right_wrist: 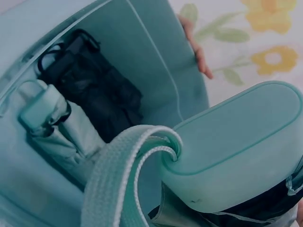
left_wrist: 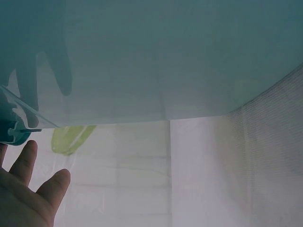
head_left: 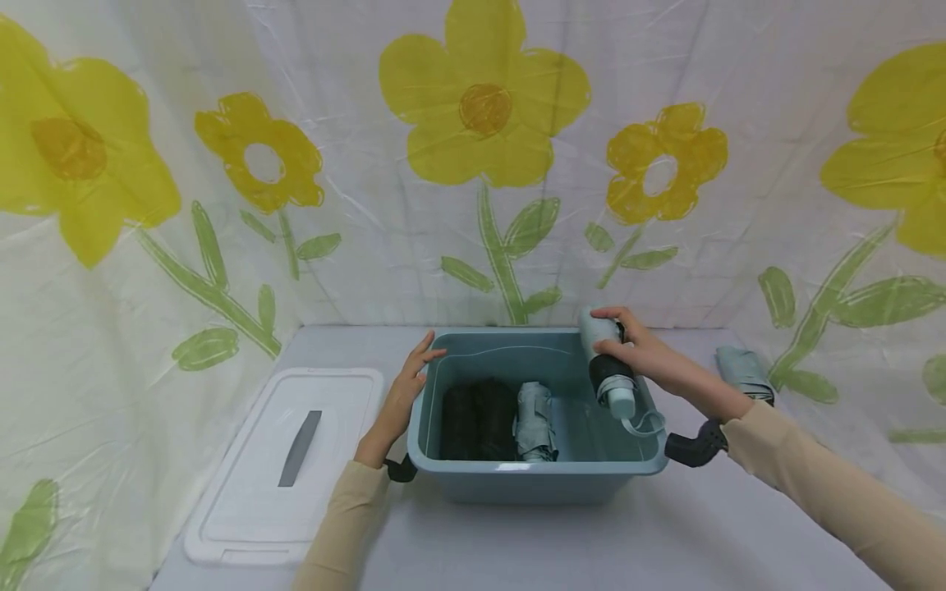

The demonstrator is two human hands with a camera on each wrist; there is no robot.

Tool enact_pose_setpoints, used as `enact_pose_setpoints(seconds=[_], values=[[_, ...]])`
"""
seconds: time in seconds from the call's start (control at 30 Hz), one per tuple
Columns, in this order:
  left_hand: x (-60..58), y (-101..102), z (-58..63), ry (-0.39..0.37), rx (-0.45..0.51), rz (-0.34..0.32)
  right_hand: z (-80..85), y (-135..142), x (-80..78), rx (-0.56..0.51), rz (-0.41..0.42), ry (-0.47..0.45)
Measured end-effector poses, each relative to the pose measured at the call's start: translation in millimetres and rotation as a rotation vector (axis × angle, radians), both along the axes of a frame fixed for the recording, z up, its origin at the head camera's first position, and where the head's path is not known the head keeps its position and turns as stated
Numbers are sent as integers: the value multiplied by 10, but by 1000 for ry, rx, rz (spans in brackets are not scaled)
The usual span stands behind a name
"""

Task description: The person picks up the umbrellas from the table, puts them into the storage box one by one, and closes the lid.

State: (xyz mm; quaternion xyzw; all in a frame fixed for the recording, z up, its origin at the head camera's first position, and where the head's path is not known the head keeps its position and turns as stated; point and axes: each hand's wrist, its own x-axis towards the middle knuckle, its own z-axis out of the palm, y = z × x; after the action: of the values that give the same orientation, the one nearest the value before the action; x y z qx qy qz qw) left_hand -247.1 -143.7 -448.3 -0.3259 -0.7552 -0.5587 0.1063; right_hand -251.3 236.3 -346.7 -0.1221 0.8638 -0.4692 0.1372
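My right hand (head_left: 645, 355) grips a pale mint folded umbrella (head_left: 600, 332) over the right side of a blue-green storage bin (head_left: 547, 469). The umbrella tilts, its handle end toward me, with a wrist strap (right_wrist: 111, 184) looping from the handle in the right wrist view. At the bin's left rim, my left hand (head_left: 401, 400) has its fingers spread and extended; its fingers (left_wrist: 24, 163) show beside the bin wall in the left wrist view. Inside the bin lie black folded umbrellas (head_left: 479, 419) on the left and a pale grey-green folded umbrella (head_left: 535, 420) beside them.
A white lid (head_left: 244, 460) with a grey handle lies on the table left of the bin. Another pale folded umbrella (head_left: 741, 371) lies to the right, behind my right forearm. A flower-printed curtain (head_left: 355, 271) hangs along the table's back edge.
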Motion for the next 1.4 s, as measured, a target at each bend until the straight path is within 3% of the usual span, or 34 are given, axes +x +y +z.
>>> enact_pose_setpoints(seconds=[0.67,0.97,1.4], values=[[-1,1,-29,-17,6,4,-73,-143,-7,4,56,-50],[8,0,-27,-11,13,10,-203,-168,-21,-12,84,-88],[-13,2,-20,-10,10,-1,-398,-198,-70,-2,55,-179]])
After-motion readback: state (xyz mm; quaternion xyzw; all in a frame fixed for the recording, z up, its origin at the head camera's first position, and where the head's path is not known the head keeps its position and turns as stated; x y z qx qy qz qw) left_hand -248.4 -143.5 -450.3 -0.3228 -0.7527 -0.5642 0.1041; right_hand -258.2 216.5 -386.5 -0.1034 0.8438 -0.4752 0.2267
